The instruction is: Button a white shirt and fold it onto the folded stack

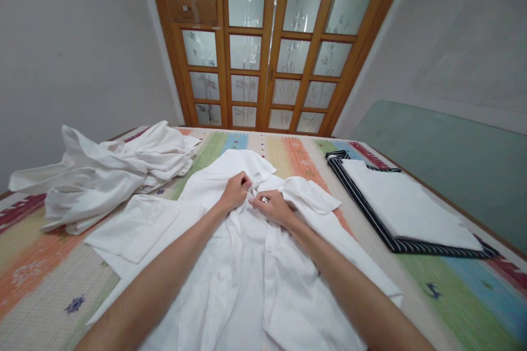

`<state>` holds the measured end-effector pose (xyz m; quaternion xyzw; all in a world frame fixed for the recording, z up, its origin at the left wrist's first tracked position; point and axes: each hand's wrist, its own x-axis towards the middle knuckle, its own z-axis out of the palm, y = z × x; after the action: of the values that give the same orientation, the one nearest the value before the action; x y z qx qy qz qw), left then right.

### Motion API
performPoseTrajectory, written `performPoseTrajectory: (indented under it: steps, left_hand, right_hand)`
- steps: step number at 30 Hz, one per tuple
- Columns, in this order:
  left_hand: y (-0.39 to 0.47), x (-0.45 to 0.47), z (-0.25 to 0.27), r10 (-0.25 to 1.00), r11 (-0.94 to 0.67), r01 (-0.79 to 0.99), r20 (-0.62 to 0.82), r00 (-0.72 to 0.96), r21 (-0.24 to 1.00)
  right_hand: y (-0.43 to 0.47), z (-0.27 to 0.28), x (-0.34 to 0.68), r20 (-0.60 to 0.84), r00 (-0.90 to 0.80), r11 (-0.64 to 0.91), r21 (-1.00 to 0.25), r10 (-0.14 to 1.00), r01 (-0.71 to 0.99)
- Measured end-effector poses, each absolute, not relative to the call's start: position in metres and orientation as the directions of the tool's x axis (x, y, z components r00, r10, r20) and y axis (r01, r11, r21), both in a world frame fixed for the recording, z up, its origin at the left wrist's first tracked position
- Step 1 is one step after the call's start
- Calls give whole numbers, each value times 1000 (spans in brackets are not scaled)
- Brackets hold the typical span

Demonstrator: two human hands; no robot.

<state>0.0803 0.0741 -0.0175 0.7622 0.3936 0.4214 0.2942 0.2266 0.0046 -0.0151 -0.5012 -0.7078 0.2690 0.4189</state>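
Observation:
A white button-up shirt (247, 263) lies spread out in front of me, its front partly open and its sleeves out to the sides. Close to the collar, my left hand (236, 191) is closed, pinching the shirt's fabric. Just right of it, my right hand (272, 205) is also closed on the shirt near the neck opening. The two hands are almost touching, and the fingers hide the exact bit of cloth between them. Buttons run down the front edge below my right hand.
Crumpled white garments (119, 170) are heaped at the left. On the right lies a folded white garment (407, 203) on black striped cloth (370, 219). A colourful striped bedspread (457, 290) covers the surface. A green headboard-like panel (444, 148) stands at the right, wooden glazed doors (267, 66) beyond.

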Motion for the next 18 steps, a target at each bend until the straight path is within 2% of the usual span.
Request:
performPoseTrajectory:
  steps: [3,7,10,13,15,18]
  left_hand:
    - [75,75,-19,861,-500,278,436,262,820]
    - [75,71,-21,893,-451,175,443,81,875]
    - [75,71,-20,905,-423,54,420,67,904]
    - [74,73,-17,918,-351,-70,358,167,934]
    - [73,73,-15,921,-292,-100,308,238,951]
    - [72,72,-14,927,-210,-88,227,300,974]
  right_hand:
    - [9,-17,234,418,5,337,-739,909,584]
    - [20,-21,251,492,274,146,-657,826,740]
    - [22,-22,256,632,237,117,-465,737,877]
    - [22,-21,257,732,126,161,-309,669,937]
    - [24,-20,257,738,105,170,-288,667,942]
    - [33,-21,261,721,123,174,-323,682,930]
